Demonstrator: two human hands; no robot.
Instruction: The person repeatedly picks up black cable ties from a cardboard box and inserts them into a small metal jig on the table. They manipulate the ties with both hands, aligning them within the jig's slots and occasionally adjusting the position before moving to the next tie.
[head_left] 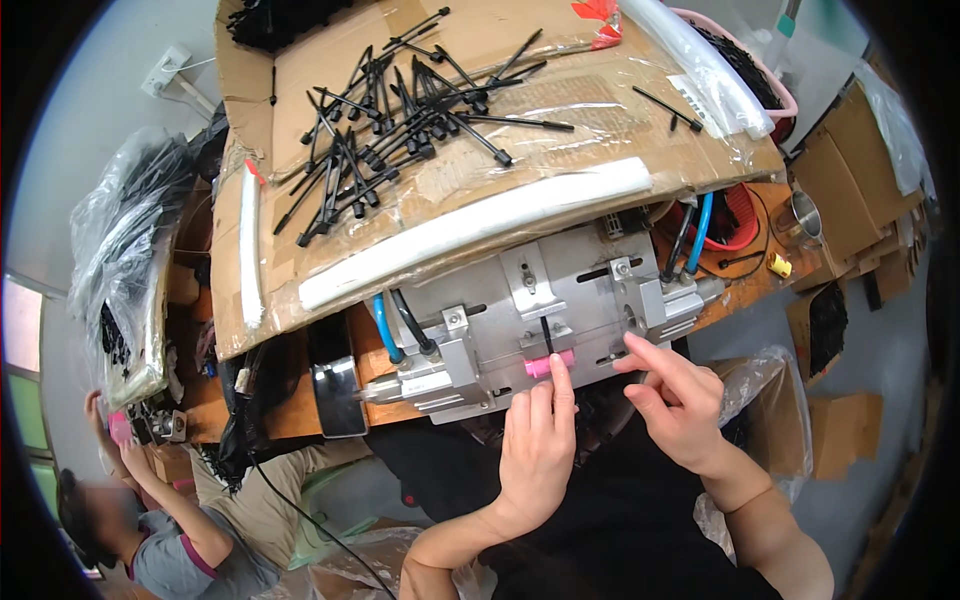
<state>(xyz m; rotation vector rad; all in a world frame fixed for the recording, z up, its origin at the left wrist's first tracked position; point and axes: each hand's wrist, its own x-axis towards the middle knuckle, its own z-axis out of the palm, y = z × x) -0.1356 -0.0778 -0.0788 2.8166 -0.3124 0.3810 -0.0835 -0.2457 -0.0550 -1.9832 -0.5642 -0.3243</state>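
Small pink plastic cylinder (pixel 549 364) lies sideways in the slot of the grey metal press jig (pixel 540 300) at the counter (pixel 745 280) edge, a thin black plastic rod (pixel 545 335) standing up from it. Looks light, rigid, smooth, a bit slippery; best pinched at its exposed ends, since the middle sits against the jig. Rod looks slender and bendable, so avoid side load.

Left hand (pixel 535 450) lies flat, fingers together and extended, fingertips touching the pink cylinder from below, gripping nothing. Right hand (pixel 675 395) is loosely curled, index finger out, tip on the jig face just right of the cylinder, holding nothing.

Loose black rods (pixel 400 120) heaped on taped cardboard sheet (pixel 480 170) above, well apart from both hands.
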